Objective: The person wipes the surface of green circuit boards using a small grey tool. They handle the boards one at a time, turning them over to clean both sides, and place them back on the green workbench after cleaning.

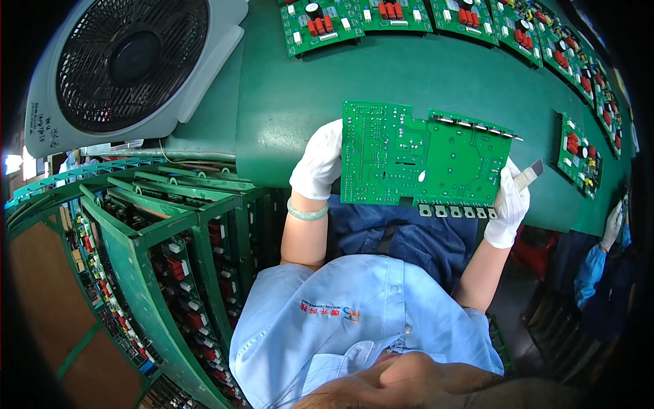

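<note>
A green circuit board [429, 160] is held up above the near edge of the table, its solder side showing. A row of metal tabs lines its lower edge, and more metal parts stick out along the upper right. My left hand [319, 162], in a white glove, grips the board's left edge; its fingers are partly hidden behind the board. In a white glove too, my right hand [509, 208] holds the right edge. Between its fingers is also a short tool [528, 175] with a flat grey tip and a whitish wrapped handle, pointing up and right.
Several populated boards [320, 26] line the far side of the green table [300, 82], and another board [578, 155] lies at the right. A grey box fan [133, 58] stands far left. Left of me is a green rack [143, 238] of boards. Another person's gloved hand [613, 225] shows at right.
</note>
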The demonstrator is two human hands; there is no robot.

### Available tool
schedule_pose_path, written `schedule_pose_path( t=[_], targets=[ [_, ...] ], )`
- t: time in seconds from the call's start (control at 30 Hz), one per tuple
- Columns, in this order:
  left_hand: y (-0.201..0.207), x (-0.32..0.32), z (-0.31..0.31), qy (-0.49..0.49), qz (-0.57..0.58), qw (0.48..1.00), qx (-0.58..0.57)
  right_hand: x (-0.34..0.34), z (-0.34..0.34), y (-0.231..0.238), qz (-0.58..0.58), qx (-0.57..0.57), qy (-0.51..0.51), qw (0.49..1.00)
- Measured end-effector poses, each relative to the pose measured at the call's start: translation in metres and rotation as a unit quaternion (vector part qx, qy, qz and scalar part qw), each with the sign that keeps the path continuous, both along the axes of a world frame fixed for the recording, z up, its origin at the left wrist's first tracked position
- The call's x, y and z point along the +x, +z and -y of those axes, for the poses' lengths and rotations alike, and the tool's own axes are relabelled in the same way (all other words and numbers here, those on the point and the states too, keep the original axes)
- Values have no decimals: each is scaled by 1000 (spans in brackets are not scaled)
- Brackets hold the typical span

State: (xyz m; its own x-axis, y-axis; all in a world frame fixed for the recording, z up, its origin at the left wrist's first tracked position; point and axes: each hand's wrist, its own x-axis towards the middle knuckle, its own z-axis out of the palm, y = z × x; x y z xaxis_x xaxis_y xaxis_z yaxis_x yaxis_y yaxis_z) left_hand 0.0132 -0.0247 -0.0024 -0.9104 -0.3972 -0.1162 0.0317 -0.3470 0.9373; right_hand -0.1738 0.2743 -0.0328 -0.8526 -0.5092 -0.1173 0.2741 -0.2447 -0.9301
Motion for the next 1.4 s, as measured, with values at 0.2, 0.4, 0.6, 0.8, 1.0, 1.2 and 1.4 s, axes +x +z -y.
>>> schedule_pose_path(
  t=[0.2, 0.4, 0.6, 0.8, 1.0, 1.2, 1.4],
  targets=[
    [-2, 3, -3, 17, -10, 998, 51, 3, 5, 6, 27, -32, -18, 999],
    [-5, 2, -3, -5, -69, 996, 49, 0, 1, -1, 18, -20, -24, 999],
    [-5, 3, -4, 4, -54, 996, 76, 1, 2, 0, 28, -34, -16, 999],
    [-7, 2, -3, 12, -27, 996, 85, 1, 3, 1, 9, -24, -16, 1000],
    [-2, 2, -7, 27, -50, 997, 43, 1, 5, 3, 21, -19, -17, 999],
    [-8, 4, -2, 13, -17, 996, 87, 0, 3, 2, 13, -23, 8, 1000],
    [-7, 4, -3, 9, -39, 986, 163, 0, 4, 1, 1, 2, -15, 1000]
  ],
)
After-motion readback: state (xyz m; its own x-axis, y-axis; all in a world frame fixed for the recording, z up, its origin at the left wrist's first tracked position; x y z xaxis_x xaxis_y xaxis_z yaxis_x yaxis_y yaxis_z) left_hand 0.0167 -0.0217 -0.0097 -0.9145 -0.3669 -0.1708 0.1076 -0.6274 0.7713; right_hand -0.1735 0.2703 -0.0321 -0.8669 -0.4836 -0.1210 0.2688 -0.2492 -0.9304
